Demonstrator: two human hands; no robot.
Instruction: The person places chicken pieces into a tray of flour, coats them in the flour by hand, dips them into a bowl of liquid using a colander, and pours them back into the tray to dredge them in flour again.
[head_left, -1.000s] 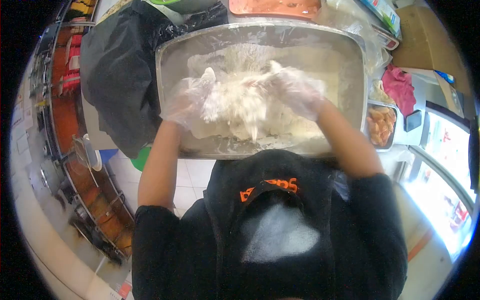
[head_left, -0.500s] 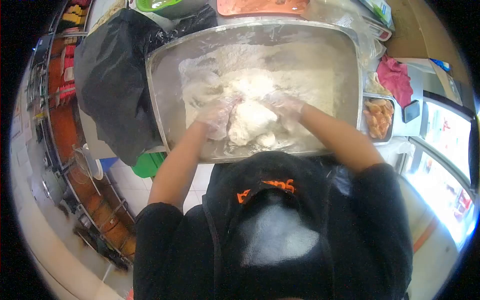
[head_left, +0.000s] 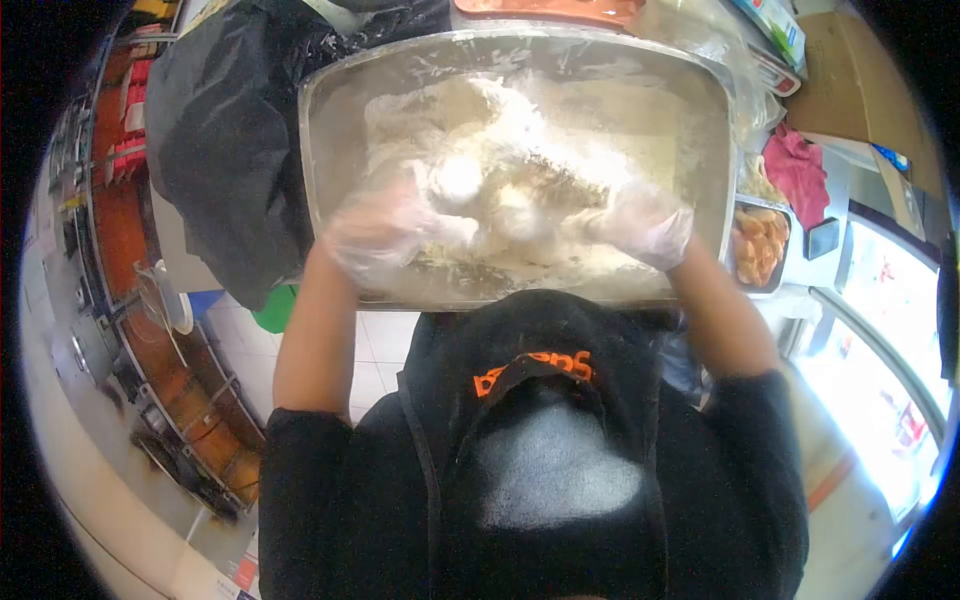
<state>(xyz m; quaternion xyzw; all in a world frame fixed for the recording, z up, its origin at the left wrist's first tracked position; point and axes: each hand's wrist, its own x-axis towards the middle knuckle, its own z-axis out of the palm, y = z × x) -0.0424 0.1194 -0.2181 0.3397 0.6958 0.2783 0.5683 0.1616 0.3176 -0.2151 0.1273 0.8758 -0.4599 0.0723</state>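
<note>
A large metal tray (head_left: pixel 716 150) holds white flour (head_left: pixel 430 110) and flour-coated pieces (head_left: pixel 515 210), which are blurred. My left hand (head_left: pixel 395 222), in a clear plastic glove, is over the tray's left part beside the pieces, thumb and fingers apart. Across from it, my right hand (head_left: pixel 640 222), gloved the same way, is at the right side of the flour with its fingers toward the middle. Motion blur and flour hide its fingertips, and whether it grips anything cannot be made out.
Black plastic (head_left: pixel 225 150) lies left of the tray. At right are a small container of raw meat pieces (head_left: pixel 758 245), a pink cloth (head_left: pixel 797 175), a phone (head_left: pixel 822 240) and a cardboard box (head_left: pixel 850 90). An orange tray (head_left: pixel 550 10) stands behind.
My hands came together around a white floury mass near the tray's front, then moved apart to the left and right. The mass now shows as separate blurred pieces.
</note>
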